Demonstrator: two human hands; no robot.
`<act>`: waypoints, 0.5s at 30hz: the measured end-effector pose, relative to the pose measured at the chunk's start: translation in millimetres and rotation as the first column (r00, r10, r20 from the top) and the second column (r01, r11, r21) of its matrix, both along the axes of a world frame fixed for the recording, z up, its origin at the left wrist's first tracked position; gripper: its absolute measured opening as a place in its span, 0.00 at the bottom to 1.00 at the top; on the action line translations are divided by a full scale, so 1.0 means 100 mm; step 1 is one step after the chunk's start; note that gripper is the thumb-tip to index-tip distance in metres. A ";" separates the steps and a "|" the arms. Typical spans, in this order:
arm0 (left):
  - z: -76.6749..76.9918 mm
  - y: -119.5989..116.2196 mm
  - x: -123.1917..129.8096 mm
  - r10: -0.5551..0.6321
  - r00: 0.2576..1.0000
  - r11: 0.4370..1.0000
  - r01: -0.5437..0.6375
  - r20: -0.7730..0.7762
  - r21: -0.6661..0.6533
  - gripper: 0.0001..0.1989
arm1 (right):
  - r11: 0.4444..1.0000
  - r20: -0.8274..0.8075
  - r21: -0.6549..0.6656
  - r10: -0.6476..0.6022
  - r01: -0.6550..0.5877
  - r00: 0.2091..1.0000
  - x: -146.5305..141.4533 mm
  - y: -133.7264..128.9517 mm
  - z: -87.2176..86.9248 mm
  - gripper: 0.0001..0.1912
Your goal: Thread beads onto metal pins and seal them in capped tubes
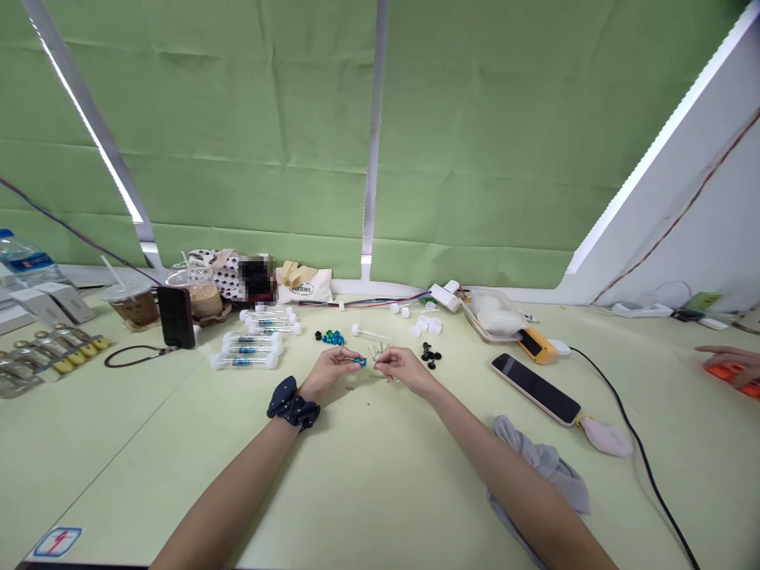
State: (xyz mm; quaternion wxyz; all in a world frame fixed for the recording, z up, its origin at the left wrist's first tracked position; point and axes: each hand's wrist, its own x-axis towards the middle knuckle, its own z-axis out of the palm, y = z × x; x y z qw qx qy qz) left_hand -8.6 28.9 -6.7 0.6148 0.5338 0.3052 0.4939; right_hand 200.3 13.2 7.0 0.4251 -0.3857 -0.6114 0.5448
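Observation:
My left hand (pixel 333 372), a dark scrunchie (pixel 293 404) on its wrist, pinches a small shiny blue part (pixel 360 361) at its fingertips. Just to the right, my right hand (pixel 409 370) is closed in a pinch; whatever it holds is too thin to make out. Thin bent metal wires (pixel 378 351) lie right behind the fingertips. Small blue parts (pixel 333 338) form a loose cluster beyond my left hand. Black round pieces (pixel 431 355) lie to the right of my right hand. A clear tube with white ends (pixel 369 332) rests behind both hands.
Clear tubes with blue parts inside (pixel 246 360) lie at left, near a standing phone (pixel 176 317) and drinks cups (pixel 134 305). White caps (pixel 424 324), a plastic tray (pixel 490 317), another phone (pixel 536 388) and a grey cloth (pixel 543 459) are at right. Another person's hand (pixel 733 368) holds something orange.

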 end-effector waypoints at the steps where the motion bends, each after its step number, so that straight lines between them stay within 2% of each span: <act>1: -0.01 -0.01 0.01 -0.009 1.000 1.000 0.009 -0.006 0.011 0.13 | 1.000 -0.001 0.000 0.012 -0.012 1.000 -0.01 -0.01 0.00 0.17; 6: -0.01 -0.04 0.06 -0.015 0.999 0.999 0.016 -0.031 0.040 0.13 | 0.998 0.020 0.057 0.022 -0.023 1.000 -0.05 -0.04 0.02 0.16; 11: 0.01 -0.06 0.07 -0.010 0.999 0.999 0.011 -0.030 0.047 0.13 | 0.998 0.024 0.057 -0.011 0.010 1.000 -0.08 -0.03 -0.05 0.16; 15: 0.00 -0.05 0.08 -0.024 0.999 0.998 0.026 -0.029 0.060 0.13 | 0.971 0.132 0.230 -0.089 0.056 0.987 -0.08 0.00 -0.08 0.14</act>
